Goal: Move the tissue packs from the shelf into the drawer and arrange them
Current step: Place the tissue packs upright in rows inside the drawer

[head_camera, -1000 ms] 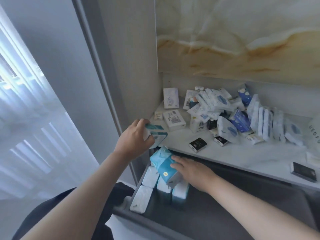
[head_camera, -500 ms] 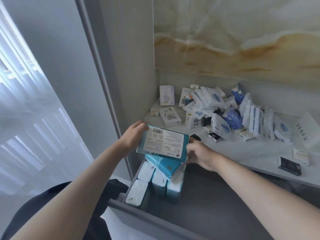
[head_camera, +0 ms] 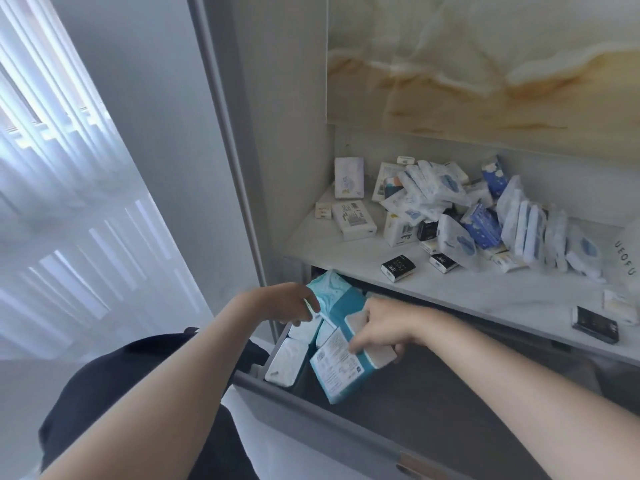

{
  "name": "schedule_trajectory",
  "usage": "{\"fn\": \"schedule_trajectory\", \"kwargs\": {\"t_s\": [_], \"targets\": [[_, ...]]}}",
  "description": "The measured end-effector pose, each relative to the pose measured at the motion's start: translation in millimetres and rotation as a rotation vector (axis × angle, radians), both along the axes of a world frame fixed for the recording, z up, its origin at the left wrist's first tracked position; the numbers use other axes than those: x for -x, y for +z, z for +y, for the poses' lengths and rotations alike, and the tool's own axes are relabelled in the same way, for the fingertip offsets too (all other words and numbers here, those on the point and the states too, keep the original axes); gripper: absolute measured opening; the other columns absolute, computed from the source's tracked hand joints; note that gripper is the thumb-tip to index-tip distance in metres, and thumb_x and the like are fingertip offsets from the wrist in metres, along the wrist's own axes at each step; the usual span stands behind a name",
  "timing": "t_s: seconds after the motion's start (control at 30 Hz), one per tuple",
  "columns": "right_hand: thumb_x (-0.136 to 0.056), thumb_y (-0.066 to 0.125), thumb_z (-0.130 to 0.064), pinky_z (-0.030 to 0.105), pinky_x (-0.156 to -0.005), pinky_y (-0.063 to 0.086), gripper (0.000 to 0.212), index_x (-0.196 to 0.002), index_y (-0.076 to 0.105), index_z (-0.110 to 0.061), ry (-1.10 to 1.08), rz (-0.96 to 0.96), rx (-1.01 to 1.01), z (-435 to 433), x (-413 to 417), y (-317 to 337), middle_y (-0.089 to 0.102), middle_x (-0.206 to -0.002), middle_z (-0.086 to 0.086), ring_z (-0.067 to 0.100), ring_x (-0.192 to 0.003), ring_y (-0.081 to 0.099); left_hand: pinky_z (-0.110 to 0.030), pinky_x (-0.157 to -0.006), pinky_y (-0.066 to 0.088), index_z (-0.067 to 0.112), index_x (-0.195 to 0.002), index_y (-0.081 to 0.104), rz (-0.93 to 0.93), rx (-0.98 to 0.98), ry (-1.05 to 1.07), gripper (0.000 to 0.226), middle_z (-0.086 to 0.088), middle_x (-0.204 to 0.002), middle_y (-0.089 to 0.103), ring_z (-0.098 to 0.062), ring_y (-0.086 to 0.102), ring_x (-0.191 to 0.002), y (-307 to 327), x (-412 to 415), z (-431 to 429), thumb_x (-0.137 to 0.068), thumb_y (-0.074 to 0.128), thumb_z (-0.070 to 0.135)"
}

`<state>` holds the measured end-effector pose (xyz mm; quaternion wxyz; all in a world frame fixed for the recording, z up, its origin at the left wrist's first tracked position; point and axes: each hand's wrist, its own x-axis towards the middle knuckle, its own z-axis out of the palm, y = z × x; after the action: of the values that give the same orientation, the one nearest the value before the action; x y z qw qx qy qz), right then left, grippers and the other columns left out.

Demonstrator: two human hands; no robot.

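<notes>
The right hand [head_camera: 377, 327] grips a teal tissue pack [head_camera: 341, 367], tilted over the drawer [head_camera: 346, 434] beside the standing white packs [head_camera: 287, 362]; the left hand [head_camera: 287, 303] pinches another teal pack [head_camera: 329, 292] lying across them. Pushed in crooked, the tilted pack could topple that row. Half a second ago it was held up flat above the drawer; many packs remain on the shelf [head_camera: 346, 258].

A sheer white curtain [head_camera: 69, 202] hung far left of the grip, daylight glowing through its folds. Between curtain and grip stood a plain grey wall [head_camera: 156, 98] and a pale vertical frame [head_camera: 225, 133]. Above and right of the grip, a veined marble panel [head_camera: 485, 64], cream with amber streaks, backed the niche over a pale back wall [head_camera: 571, 181].
</notes>
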<state>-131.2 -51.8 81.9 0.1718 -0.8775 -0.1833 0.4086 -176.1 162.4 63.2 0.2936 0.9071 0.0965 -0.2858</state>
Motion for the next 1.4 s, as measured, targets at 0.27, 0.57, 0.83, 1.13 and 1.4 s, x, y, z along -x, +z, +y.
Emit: {"fn": "schedule_trajectory", "kwargs": {"t_s": [0.27,0.57,0.83,1.13,1.4], "targets": [[-0.077,0.078,-0.047,0.036,-0.052,0.06,0.079,-0.134,0.042,-0.006,-0.269,0.02,0.023,32.8,53.8,-60.2,0.057,-0.118,0.01,0.029,-0.071,0.068,-0.026,-0.074,0.058,0.023,-0.1,0.06,0.079,0.028,-0.047,0.02,-0.004,-0.104,0.069,-0.013,0.072,-0.083,-29.7,9.8,-16.8,-0.089,0.053,0.007],[-0.098,0.044,-0.002,0.037,-0.098,0.053,0.045,-0.143,0.04,-0.008,-0.495,0.456,-0.236,21.5,58.0,-90.4,0.057,-0.105,0.0,0.018,-0.117,0.063,-0.031,-0.097,0.046,0.029,-0.132,0.058,0.095,-0.201,-0.274,0.045,0.001,-0.134,0.053,-0.02,0.056,-0.112,-64.2,15.8,-23.2,-0.088,0.069,0.026],[-0.087,0.054,-0.04,0.027,-0.062,0.047,0.018,-0.082,0.06,-0.024,-0.316,-0.439,-0.257,12.2,18.4,-75.3,0.065,-0.086,-0.008,0.015,-0.077,0.062,-0.034,-0.09,0.05,0.018,-0.12,0.063,-0.122,-0.374,-0.097,0.03,-0.003,-0.121,0.063,-0.024,0.06,-0.107,-55.7,-13.7,-30.0,-0.094,0.048,0.021],[-0.072,0.075,-0.049,0.046,-0.103,0.041,0.08,-0.136,0.032,-0.028,0.024,-0.473,-0.124,0.0,-24.0,-98.8,0.031,-0.144,0.004,0.028,-0.132,0.035,-0.043,-0.112,0.035,0.019,-0.154,0.014,-0.27,-0.06,0.258,0.076,-0.014,-0.149,0.026,-0.035,0.036,-0.135,-70.8,-27.9,-27.2,-0.091,0.058,0.023],[-0.064,0.072,-0.042,0.029,-0.069,0.043,0.066,-0.123,0.044,-0.036,-0.269,-0.064,-0.357,-11.7,-26.4,-85.6,0.056,-0.114,-0.001,0.019,-0.099,0.056,-0.04,-0.103,0.045,0.041,-0.126,0.048,-0.334,0.028,0.215,0.052,-0.006,-0.125,0.035,-0.034,0.045,-0.119,-61.4,-28.2,-14.4,-0.082,0.061,0.016]]}}
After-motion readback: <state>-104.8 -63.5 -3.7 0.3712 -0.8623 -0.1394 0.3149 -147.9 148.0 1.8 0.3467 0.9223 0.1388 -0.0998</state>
